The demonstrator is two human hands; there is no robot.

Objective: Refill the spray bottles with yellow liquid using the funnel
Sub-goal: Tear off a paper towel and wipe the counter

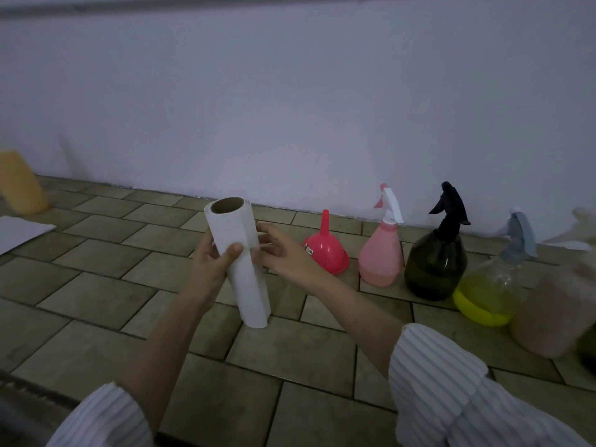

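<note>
My left hand (213, 256) grips a white paper towel roll (238, 259) held upright and slightly tilted above the tiled surface. My right hand (280, 253) pinches the loose edge of the roll's sheet. To the right, a pink funnel (326, 250) stands upside down, spout up. Beyond it stand a pink spray bottle (382, 253), a dark green spray bottle (435, 266) with a black head, and a clear spray bottle (487, 291) with yellow liquid in its lower part. Both hands are apart from the funnel and bottles.
A yellow-orange container (21, 185) stands at the far left by the wall. A white sheet (19, 232) lies in front of it. Blurred bottles (554, 314) crowd the right edge. A white wall (290, 108) runs behind the tiled surface (129, 301).
</note>
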